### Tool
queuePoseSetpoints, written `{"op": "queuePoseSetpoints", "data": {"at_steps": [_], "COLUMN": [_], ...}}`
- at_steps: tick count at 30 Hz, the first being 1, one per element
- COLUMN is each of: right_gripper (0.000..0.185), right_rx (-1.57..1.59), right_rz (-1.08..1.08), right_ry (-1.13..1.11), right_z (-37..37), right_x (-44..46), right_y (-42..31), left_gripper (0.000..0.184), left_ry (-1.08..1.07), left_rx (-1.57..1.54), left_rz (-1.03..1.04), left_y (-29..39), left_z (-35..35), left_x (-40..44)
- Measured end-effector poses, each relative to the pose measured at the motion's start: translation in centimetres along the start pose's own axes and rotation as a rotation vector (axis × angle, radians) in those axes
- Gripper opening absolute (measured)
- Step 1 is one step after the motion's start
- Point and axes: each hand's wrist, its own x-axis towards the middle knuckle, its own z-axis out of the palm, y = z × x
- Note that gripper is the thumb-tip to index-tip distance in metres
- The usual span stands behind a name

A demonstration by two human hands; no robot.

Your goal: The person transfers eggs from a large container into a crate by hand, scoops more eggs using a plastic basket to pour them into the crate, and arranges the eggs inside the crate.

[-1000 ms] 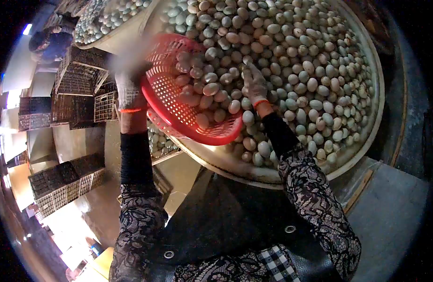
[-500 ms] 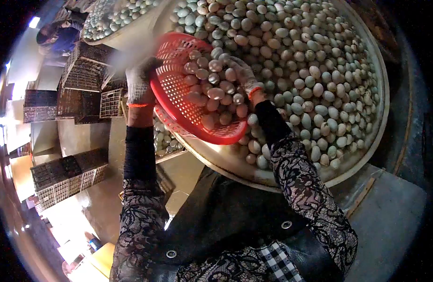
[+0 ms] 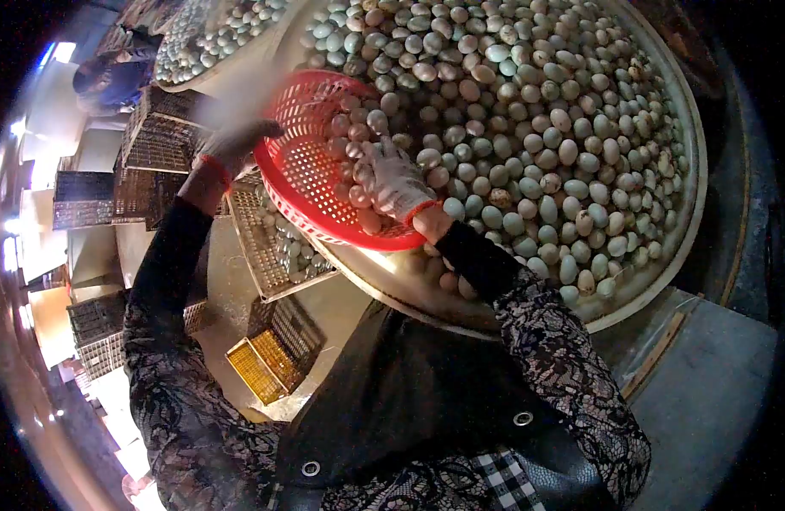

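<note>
A red plastic basket (image 3: 297, 170) is tilted against the egg heap, with several eggs along its right side. My left hand (image 3: 231, 149), in a knit glove with dark fingers, grips the basket's left rim; a blurred spot hides part of it. Over the basket's right edge lies my gloved right hand (image 3: 391, 180), its fingers stretched over the eggs and touching them. Beneath and beyond spreads a large heap of pale eggs (image 3: 529, 111), whitish to bluish green, in a wide round tub (image 3: 697, 183).
Below the basket stands a plastic crate (image 3: 254, 247) holding eggs. A yellow crate (image 3: 260, 370) is on the floor, and stacked crates (image 3: 158, 140) stand at left. A second tub of eggs (image 3: 214, 38) is at upper left, near another person (image 3: 111, 85).
My right hand has moved left and down onto the eggs at the basket's edge. The basket and my left hand have shifted slightly left, and the basket holds fewer visible eggs.
</note>
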Motion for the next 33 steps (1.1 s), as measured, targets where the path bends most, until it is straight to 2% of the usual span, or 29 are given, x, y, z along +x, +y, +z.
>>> {"op": "queuePoseSetpoints", "data": {"at_steps": [1,2,3,5,7,8,10,11,12,13,15,16,17,18,20,21,23,27,30,32,33], "right_gripper": [0.034,0.034,0.034,0.033,0.036,0.036,0.045,0.045,0.050,0.055,0.061,0.063,0.065,0.065,0.064,0.064,0.053,0.045,0.044,0.041,0.041], "right_rx": [0.018,0.320,0.320,0.259,0.065,0.061,0.054,0.052,0.202,0.355,0.385,0.431,0.476,0.477,0.721,0.723,0.934,0.869,0.907,0.956,0.954], "right_rz": [-0.122,0.124,0.125,0.275,0.406,0.405,0.896,0.897,0.899,0.897,0.723,0.849,0.973,0.970,1.015,1.009,0.993,0.981,0.848,0.999,0.998], "right_ry": [-0.001,0.001,0.001,0.052,-0.027,-0.028,-0.221,-0.216,-0.308,-0.397,-0.362,-0.329,-0.293,-0.288,-0.241,-0.240,-0.122,-0.120,-0.002,-0.056,-0.056], "right_z": [-0.1,-0.8,-2.3,-6.1,-5.8,-6.6,-8.1,-8.1,-7.8,-7.3,-6.3,-5.7,-5.4,-5.2,-4.6,-4.4,-4.0,-3.6,-5.5,-6.0,-6.2], "right_x": [-0.6,-0.9,-1.5,-3.5,-5.8,-6.7,-8.5,-8.4,-8.5,-8.7,-8.8,-8.6,-8.5,-8.6,-8.7,-8.7,-9.3,-9.8,-9.2,-9.1,-9.1], "right_y": [-0.1,-0.4,-0.6,0.3,4.4,4.8,4.5,4.7,5.2,5.6,5.6,5.2,5.1,5.2,5.2,5.1,4.8,4.7,2.9,2.5,2.2], "left_gripper": [0.046,0.025,0.008,0.007,0.006,0.007,0.008,0.008,0.008,0.008,0.007,0.019,0.019,0.027,0.048,0.048,0.049,0.052,0.058,0.061,0.064], "left_ry": [0.003,0.033,0.061,0.066,0.072,0.053,0.034,0.082,0.127,0.122,0.163,0.116,0.112,0.117,0.060,0.065,0.101,0.086,0.092,0.092,0.093], "left_rx": [0.000,-0.023,-0.047,-0.029,-0.018,0.127,0.273,0.111,-0.050,-0.045,0.130,0.025,0.029,-0.018,-0.089,-0.087,0.046,-0.075,-0.118,-0.153,-0.187], "left_rz": [-0.001,0.062,0.125,0.130,0.139,0.199,0.261,0.202,0.140,0.141,0.088,0.079,0.084,0.084,0.110,0.114,0.097,0.096,0.100,0.115,0.130], "left_y": [-0.5,-0.8,-1.0,-1.6,-2.8,-4.1,-2.9,-2.2,-1.2,-1.1,-0.3,0.3,0.8,2.0,2.1,2.3,2.7,2.9,3.8,4.1,4.2], "left_z": [-0.3,-0.3,-0.5,-1.0,-2.3,-3.4,-2.6,-1.7,-0.8,-0.8,-0.7,-0.3,0.4,1.5,1.3,1.3,1.4,1.8,2.6,2.9,3.0], "left_x": [0.0,0.0,0.0,-0.4,0.1,1.0,0.0,-1.3,-2.4,-2.5,-2.8,-3.3,-3.9,-4.9,-5.1,-5.3,-6.1,-6.6,-7.4,-7.9,-8.0]}}
